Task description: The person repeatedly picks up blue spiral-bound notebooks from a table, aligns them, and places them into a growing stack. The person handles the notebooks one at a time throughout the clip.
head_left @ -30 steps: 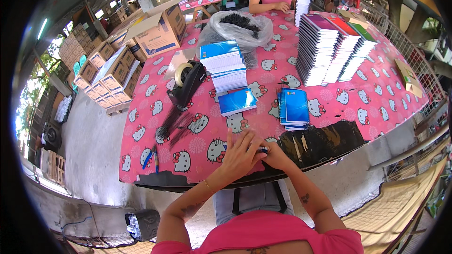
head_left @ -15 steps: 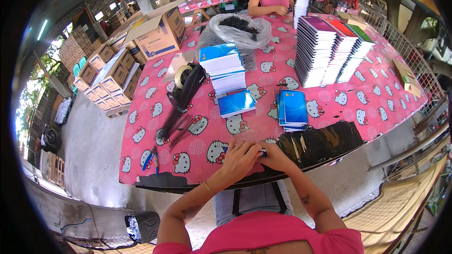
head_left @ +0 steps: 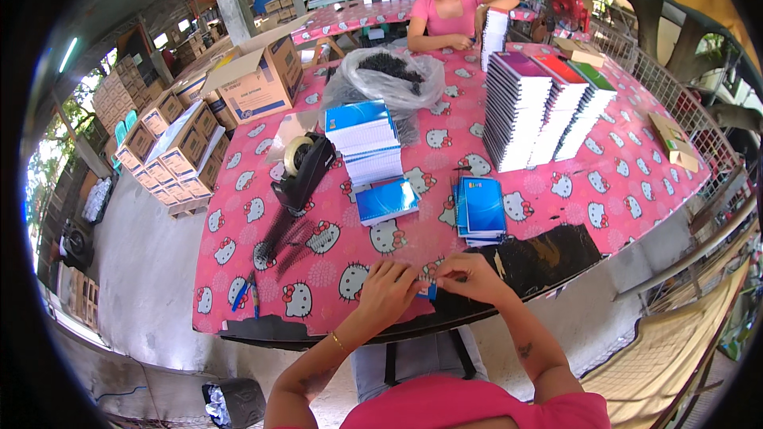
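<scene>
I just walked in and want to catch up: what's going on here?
A person at a pink-covered table has the left hand over a small, mostly hidden blue-covered notebook; the right hand is pinched beside it, and anything between its fingertips is too small to tell. Farther in are blue spiral notebooks and a stack of blue-covered pads. Loose black coils lie to the left, near a tape dispenser. A co-worker is at the far side.

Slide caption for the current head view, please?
Left hand at a mostly hidden blue item, right hand close by, at a pink patterned table's near edge; blue notebooks beyond.
</scene>
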Tool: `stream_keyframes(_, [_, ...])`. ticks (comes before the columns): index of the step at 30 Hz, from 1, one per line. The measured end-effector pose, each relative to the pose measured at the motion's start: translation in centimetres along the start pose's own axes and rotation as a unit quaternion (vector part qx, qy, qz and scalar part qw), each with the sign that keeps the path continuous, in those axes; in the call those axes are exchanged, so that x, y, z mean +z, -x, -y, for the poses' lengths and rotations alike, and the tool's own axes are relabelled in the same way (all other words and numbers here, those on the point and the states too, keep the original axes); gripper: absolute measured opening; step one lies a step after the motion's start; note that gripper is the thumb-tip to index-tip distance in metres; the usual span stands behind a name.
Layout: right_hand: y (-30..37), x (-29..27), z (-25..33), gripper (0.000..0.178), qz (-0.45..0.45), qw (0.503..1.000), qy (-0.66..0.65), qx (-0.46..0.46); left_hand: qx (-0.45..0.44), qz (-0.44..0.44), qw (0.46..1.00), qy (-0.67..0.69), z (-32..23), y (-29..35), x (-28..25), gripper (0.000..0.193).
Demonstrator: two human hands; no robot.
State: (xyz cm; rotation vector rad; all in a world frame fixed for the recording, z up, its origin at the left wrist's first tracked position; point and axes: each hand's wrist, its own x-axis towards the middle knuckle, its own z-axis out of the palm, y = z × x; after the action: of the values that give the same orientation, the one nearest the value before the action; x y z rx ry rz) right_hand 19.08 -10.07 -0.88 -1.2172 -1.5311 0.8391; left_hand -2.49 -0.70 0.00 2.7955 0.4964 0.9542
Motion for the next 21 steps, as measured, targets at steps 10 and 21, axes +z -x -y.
stream_keyframes(10, [-0.3, 2.0, 1.3, 0.021, -0.193, 0.981, 0.028, -0.012, 0.028, 0.063, 0.998, 0.004, -1.0, -2.4, -2.4, 0.031])
stream_keyframes(21, [-2.3, -5.1, -1.9, 0.061, -0.165, 0.857, 0.486, 0.049, 0.032, -0.025, 0.986, -0.164, 14.2, -3.8, 5.2, 0.037])
